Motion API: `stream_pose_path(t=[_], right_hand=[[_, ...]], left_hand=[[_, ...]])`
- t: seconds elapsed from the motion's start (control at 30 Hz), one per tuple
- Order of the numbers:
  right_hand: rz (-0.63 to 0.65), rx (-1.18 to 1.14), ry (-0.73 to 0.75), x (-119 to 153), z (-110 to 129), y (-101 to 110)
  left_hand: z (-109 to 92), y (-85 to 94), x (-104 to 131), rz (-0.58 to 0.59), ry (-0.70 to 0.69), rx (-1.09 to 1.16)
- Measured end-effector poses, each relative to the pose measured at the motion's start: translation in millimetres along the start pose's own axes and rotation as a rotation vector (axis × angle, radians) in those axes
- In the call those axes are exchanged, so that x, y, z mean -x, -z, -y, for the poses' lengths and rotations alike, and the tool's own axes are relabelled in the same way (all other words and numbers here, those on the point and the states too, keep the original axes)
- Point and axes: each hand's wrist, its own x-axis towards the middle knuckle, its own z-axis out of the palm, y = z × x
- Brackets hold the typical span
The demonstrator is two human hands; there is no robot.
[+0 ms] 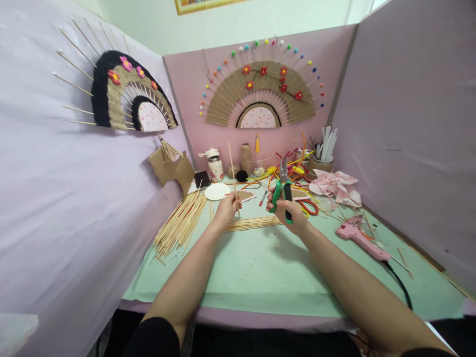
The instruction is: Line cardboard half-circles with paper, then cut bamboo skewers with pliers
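Observation:
My left hand (225,210) is closed around a thin wooden stick (231,166), which stands nearly upright above the table. In my right hand (293,214) are pruning shears (284,171) with green and black handles; their blades point up, away from the stick. Beneath my hands, several sticks (256,224) lie side by side in a flat row across the table. A larger heap of loose sticks (182,218) is spread to the left of my left hand. Behind that hand are a white oval disc (217,192) and a piece of brown cardboard (245,196).
A pink glue gun (362,240) with a black cord lies at right, near crumpled pink paper (336,187). Coloured pipe cleaners (308,207), a white bottle (215,167) and a twine spool (246,158) crowd the back. Decorated fans (223,106) hang on the partitions.

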Motion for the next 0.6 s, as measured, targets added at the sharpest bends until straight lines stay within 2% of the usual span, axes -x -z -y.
stream_pose_path(t=[0.4, 0.6], right_hand=[[-0.002, 0.047, -0.035, 0.9, -5.2, 2.1], [-0.010, 0.054, 0.010, -0.7, 0.6, 1.8]], left_hand=[[5.9, -5.5, -1.0, 0.013, 0.017, 0.153], [4.8, -4.8, 1.5, -0.068, -0.086, 0.080]])
